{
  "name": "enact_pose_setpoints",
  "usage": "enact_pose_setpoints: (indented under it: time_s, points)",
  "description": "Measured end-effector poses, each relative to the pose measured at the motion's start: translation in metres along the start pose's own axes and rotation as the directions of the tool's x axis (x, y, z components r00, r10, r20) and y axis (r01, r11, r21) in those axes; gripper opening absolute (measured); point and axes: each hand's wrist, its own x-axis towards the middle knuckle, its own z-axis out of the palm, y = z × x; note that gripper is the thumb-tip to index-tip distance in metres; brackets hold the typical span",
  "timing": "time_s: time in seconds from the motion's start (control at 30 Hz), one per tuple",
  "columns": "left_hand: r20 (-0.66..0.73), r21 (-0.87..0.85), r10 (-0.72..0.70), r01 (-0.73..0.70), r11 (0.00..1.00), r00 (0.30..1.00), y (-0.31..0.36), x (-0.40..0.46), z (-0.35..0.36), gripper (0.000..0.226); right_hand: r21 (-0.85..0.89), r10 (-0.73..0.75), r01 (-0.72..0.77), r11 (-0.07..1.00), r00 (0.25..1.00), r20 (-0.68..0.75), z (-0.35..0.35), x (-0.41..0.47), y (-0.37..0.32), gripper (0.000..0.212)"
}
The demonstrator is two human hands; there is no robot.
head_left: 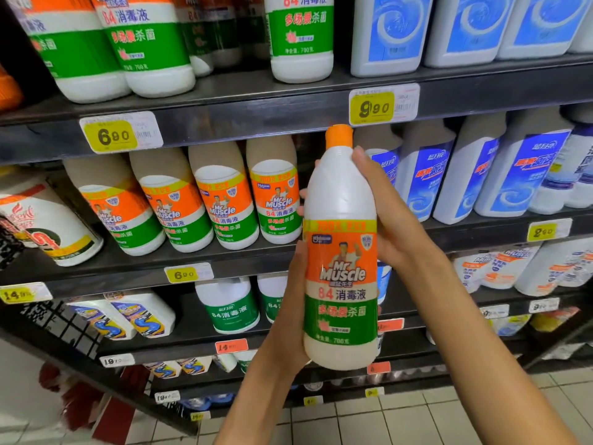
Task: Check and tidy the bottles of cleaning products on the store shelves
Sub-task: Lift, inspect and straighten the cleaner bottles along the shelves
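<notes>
Centre frame, an upright white plastic bottle with orange cap (340, 252) faces label-out, apparently for checking. The left hand (293, 313) cups its base; the right hand (390, 220) grasps its shoulder. The gap right of the matching shelf row (192, 203) likely awaits it.

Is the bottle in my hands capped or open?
Capped. The orange cap sits on the neck of the bottle, which the left hand and right hand hold upright.

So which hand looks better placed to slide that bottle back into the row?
Probably the left hand: it grips the Mr Muscle bottle low on its body, on the side nearest the matching row. The right hand grips only the shoulder.
</notes>
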Motion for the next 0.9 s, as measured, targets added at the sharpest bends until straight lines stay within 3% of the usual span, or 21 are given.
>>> enact_pose_setpoints:
  time_s: [0.07, 0.17, 0.23, 0.37, 0.47, 0.57, 0.67, 0.77, 0.83, 0.9]
  points:
    - [0.004, 0.039, 0.007, -0.007, 0.999, 1.0, -0.002, 0.0, 0.001, 0.085, 0.041, -0.043, 0.045, 0.998, 0.998, -0.054, 0.0, 0.001, 0.004, 0.053]
    - [-0.091, 0.102, -0.007, 0.017, 0.995, 0.996, -0.002, 0.0, -0.006, 0.059, -0.054, -0.077, 0.069, 0.996, 0.982, -0.171, -0.006, 0.005, 0.005, 0.035]
    - [-0.117, 0.205, 0.007, 0.018, 0.979, 0.993, 0.0, 0.0, -0.009, 0.054, -0.094, -0.086, 0.067, 0.993, 0.972, -0.22, -0.009, 0.008, 0.007, 0.027]
    - [-0.209, 0.358, 0.045, 0.033, 0.933, 0.977, 0.0, 0.004, -0.004, 0.047, -0.1, -0.037, 0.008, 0.995, 0.956, -0.292, -0.009, 0.017, 0.012, 0.032]
    - [-0.279, 0.4, 0.105, 0.016, 0.916, 0.954, -0.001, 0.007, -0.001, 0.056, -0.362, -0.17, 0.031, 0.932, 0.919, -0.356, -0.009, 0.025, 0.014, 0.033]
    - [-0.321, 0.429, 0.171, -0.018, 0.903, 0.932, -0.002, 0.011, -0.003, 0.064, -0.623, -0.342, 0.112, 0.774, 0.903, -0.262, -0.004, 0.026, 0.016, 0.026]
    - [-0.335, 0.461, 0.244, -0.068, 0.885, 0.91, -0.002, 0.023, -0.01, 0.064, -0.773, -0.404, 0.181, 0.608, 0.909, -0.105, -0.002, 0.028, 0.02, 0.045]
    - [-0.323, 0.484, 0.303, -0.119, 0.867, 0.896, 0.001, 0.042, -0.015, 0.046, -0.79, -0.471, 0.239, 0.565, 0.879, -0.072, -0.001, 0.035, 0.013, 0.037]
    - [-0.296, 0.49, 0.352, -0.174, 0.854, 0.888, 0.004, 0.054, -0.018, 0.032, -0.79, -0.556, 0.282, 0.545, 0.826, -0.089, 0.0, 0.041, 0.01, 0.048]
    - [-0.28, 0.508, 0.391, -0.21, 0.835, 0.877, 0.007, 0.064, -0.02, 0.038, -0.776, -0.613, 0.313, 0.548, 0.782, -0.117, 0.0, 0.045, 0.009, 0.058]
